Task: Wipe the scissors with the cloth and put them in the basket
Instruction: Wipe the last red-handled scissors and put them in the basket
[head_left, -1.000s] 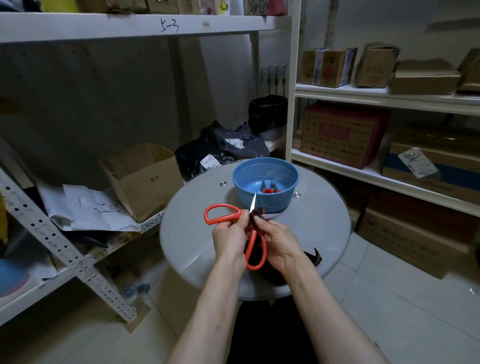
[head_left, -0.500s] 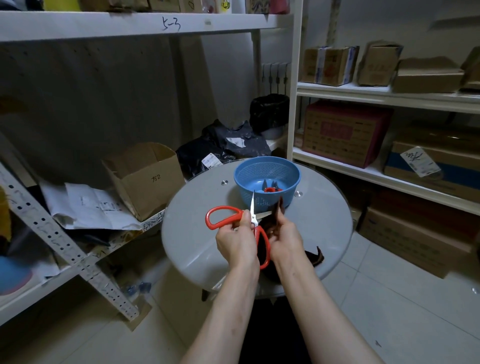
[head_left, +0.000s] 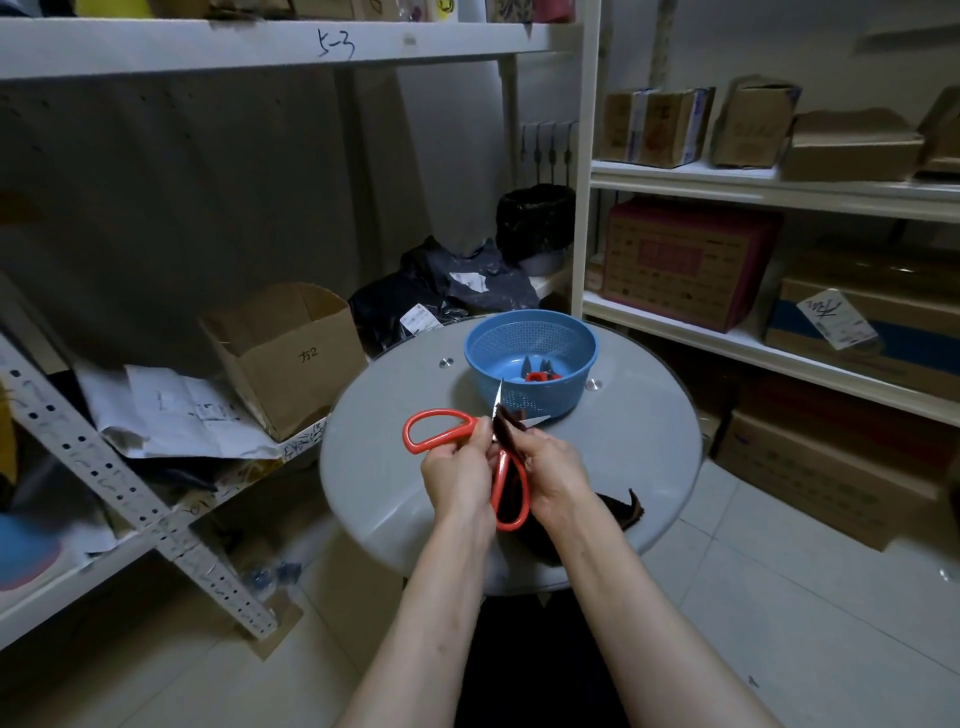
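Red-handled scissors (head_left: 441, 430) are held spread wide above the round grey table (head_left: 639, 467), one handle loop sticking out left, the other pointing down between my wrists. My left hand (head_left: 457, 475) grips them near the pivot. My right hand (head_left: 550, 467) pinches a dark brown cloth (head_left: 506, 426) against the blades, whose tips poke out above and to the right of it. The cloth's tail (head_left: 621, 512) trails onto the table behind my right wrist. A blue perforated basket (head_left: 530, 338) stands just beyond the blades and holds another small pair of red-handled scissors (head_left: 537, 375).
An open cardboard box (head_left: 291, 353) and loose papers (head_left: 171, 410) lie on the left shelf. Dark plastic parcels (head_left: 447, 296) sit behind the table. White shelving on the right carries several cardboard boxes (head_left: 685, 260). A perforated metal brace (head_left: 130, 483) slants across the left rack.
My right hand with the cloth slid up along the blades toward the tips, then eased back a little. The scissors stay spread in my left hand.
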